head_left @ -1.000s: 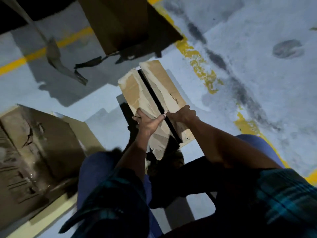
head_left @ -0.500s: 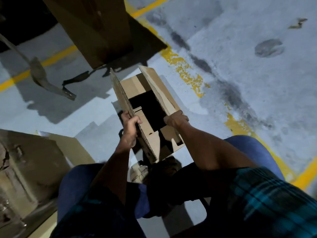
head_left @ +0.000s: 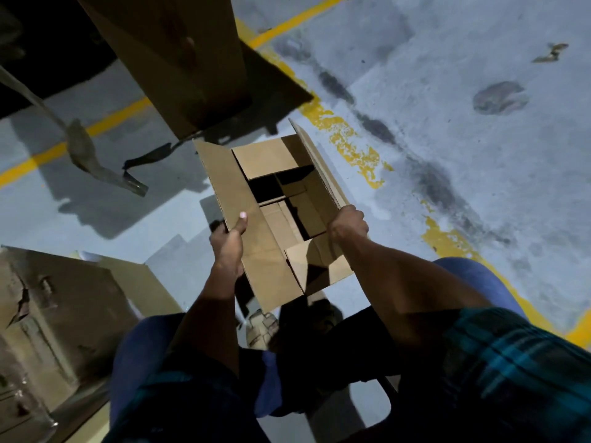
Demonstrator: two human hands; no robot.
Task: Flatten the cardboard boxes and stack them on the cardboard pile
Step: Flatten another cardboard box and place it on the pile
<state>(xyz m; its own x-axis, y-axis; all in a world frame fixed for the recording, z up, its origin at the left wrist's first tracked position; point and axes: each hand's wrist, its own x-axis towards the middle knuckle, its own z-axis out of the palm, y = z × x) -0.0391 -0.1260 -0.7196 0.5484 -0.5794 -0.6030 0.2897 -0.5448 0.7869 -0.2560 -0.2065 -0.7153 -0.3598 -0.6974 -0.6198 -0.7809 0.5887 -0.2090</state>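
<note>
Currently the step in hand is opening the cardboard box [head_left: 271,215] before collapsing it. The box is held in the air in front of the person's knees, above the painted floor [head_left: 447,155], with its top flaps spread and its inner flaps visible. The left hand [head_left: 228,243] pinches the left flap, thumb on the inner face and fingers behind. The right hand [head_left: 348,223] grips the right flap edge with curled fingers. The next move probably calls for releasing the remaining flaps and pressing opposite walls together. The cardboard pile [head_left: 48,314] lies near the left knee, ready to receive the flattened box.
</note>
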